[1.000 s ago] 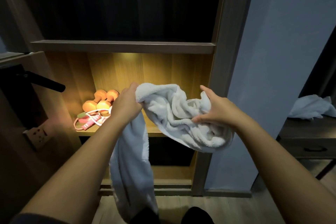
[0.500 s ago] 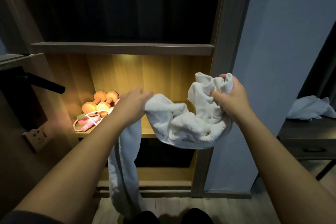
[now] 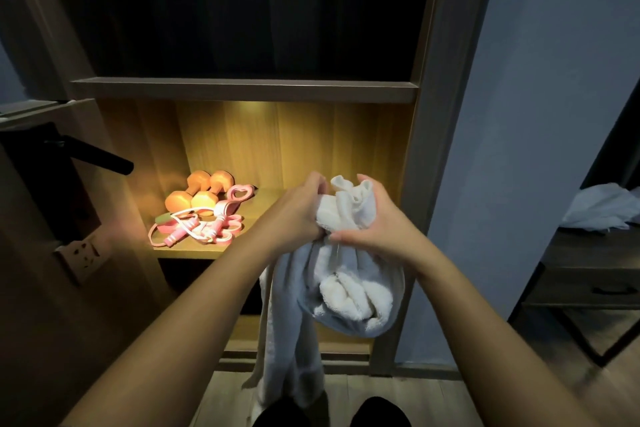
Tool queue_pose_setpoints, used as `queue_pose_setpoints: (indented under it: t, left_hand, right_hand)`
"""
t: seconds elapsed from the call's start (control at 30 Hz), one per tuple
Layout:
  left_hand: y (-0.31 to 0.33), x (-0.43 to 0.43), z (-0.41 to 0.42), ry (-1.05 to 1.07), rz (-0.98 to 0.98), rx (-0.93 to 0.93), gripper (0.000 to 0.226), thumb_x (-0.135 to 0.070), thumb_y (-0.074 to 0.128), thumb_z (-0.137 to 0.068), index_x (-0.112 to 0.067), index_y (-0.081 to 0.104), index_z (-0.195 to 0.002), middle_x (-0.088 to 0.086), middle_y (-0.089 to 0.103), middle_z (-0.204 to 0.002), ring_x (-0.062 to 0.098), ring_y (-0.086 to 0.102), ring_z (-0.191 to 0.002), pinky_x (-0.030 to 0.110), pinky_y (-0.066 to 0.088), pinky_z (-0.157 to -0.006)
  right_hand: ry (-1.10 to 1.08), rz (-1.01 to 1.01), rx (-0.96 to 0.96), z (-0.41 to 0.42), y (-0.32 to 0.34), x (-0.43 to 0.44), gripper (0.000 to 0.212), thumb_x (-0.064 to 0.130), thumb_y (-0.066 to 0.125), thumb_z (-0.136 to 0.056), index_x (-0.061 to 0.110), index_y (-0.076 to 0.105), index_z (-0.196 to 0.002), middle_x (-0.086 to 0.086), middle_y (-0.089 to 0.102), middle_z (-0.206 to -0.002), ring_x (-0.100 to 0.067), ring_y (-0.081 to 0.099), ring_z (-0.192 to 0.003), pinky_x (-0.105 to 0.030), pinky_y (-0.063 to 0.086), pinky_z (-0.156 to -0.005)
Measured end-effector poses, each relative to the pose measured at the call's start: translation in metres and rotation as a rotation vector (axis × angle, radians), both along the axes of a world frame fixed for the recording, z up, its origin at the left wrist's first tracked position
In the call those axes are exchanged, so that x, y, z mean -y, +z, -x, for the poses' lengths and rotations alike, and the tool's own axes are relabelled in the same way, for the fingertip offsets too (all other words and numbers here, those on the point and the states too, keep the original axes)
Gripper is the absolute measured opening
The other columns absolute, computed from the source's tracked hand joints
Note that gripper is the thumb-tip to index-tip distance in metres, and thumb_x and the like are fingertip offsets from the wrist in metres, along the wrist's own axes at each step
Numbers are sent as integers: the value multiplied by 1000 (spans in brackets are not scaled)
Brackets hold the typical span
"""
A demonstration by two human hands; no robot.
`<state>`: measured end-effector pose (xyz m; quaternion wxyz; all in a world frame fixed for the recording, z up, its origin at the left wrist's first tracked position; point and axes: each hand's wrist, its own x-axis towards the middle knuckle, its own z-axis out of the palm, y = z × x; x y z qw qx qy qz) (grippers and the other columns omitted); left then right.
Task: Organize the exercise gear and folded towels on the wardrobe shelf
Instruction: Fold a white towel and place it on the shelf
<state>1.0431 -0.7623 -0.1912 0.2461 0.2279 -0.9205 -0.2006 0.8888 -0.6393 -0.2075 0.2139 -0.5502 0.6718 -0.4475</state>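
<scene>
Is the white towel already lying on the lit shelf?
No, the left hand and right hand grip the towel, bunched, in front of the shelf.

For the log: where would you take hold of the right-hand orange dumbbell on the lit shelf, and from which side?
Probably grip the right-hand dumbbell by the narrow handle between its heads, reaching in from the front and down over its right side. It lies on its side, the other dumbbell close on its left, and the pink jump rope crowds its near head.
</scene>
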Motion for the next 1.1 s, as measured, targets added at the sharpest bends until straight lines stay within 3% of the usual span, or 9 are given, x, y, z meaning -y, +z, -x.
queue_pose_setpoints:
  t: [0.07, 0.13, 0.27, 0.33, 0.4, 0.47, 0.67, 0.87, 1.1]
  left_hand:
    - [-2, -3, 0, -36, 4, 2, 53, -11, 76, -70, -28, 38, -103, -13, 54, -81, 3, 53, -70, 15, 38, -55]
    - [-4, -5, 1, -84, -12, -16, 52, -10, 76, -71, -31, 40, -104, -12, 57, -85, 5, 55, -72, 14, 39, -56]
    - [-6, -6, -1, -162, -78, -7, 49, -12, 76, -73, -29, 46, -108, -7, 61, -100, 9, 58, -85, 23, 45, -68]
    - [-14, -7, -3, -189, -112, -10, 49, -8, 71, -75, -28, 46, -111, -7, 58, -109, 4, 56, -91, 20, 44, -72]
    - [-23, -10, -5, -184, -133, -56, 49, -6, 67, -75, -29, 45, -113, -9, 54, -116, -3, 52, -98, 12, 41, -76]
    - [-35, -14, -5, -156, -134, -153, 53, -8, 69, -75, -29, 46, -117, -10, 52, -120, 0, 51, -106, 17, 43, -86]
    - [-84, -8, -19, -50, -366, -246, 103, -50, 85, -59, -46, 24, -142, -17, 38, -144, 3, 41, -132, 27, 42, -103]
    - [-115, 2, -13, 0, -538, -180, 122, -62, 90, -45, -58, 14, -140, -47, 37, -126, -19, 42, -118, 18, 41, -95]
    - [-124, 9, -6, 2, -569, -160, 117, -62, 90, -42, -42, 31, -140, -32, 49, -125, -14, 46, -114, 22, 41, -99]
  right_hand:
    - [21, -87, -123, -3, -6, 3, 117, 57, 84, -53, 38, 17, -147, 13, 47, -134, -8, 51, -116, -22, 46, -88]
    - [-24, -82, -178, -6, -12, 4, 93, 51, 79, -56, 42, 29, -134, 20, 56, -112, -6, 57, -98, -16, 43, -69]
    - [-172, -24, -249, -10, -23, 2, 61, 51, 67, -52, 46, 38, -106, 17, 61, -87, -9, 60, -79, -32, 51, -62]
    - [-234, 9, -283, -11, -33, 0, 56, 54, 64, -54, 45, 39, -103, 17, 61, -83, -8, 59, -75, -31, 48, -58]
    - [-316, 55, -308, -11, -40, -1, 52, 59, 61, -57, 44, 41, -103, 18, 61, -81, -7, 59, -74, -29, 45, -57]
    - [-392, 101, -265, -10, -45, -1, 52, 61, 59, -57, 42, 45, -104, 18, 62, -83, -10, 60, -76, -31, 47, -62]
    - [-461, 186, -155, 2, -36, -3, 49, 58, 59, -58, 39, 52, -102, 18, 65, -86, -8, 62, -82, -35, 53, -71]
    - [-491, 272, -109, 7, -19, -2, 49, 59, 61, -61, 41, 52, -105, 25, 61, -87, 8, 56, -78, -13, 38, -62]
    - [-557, 276, -41, 12, -26, -2, 44, 47, 70, -69, 41, 52, -109, 23, 62, -91, 1, 59, -86, -25, 51, -71]
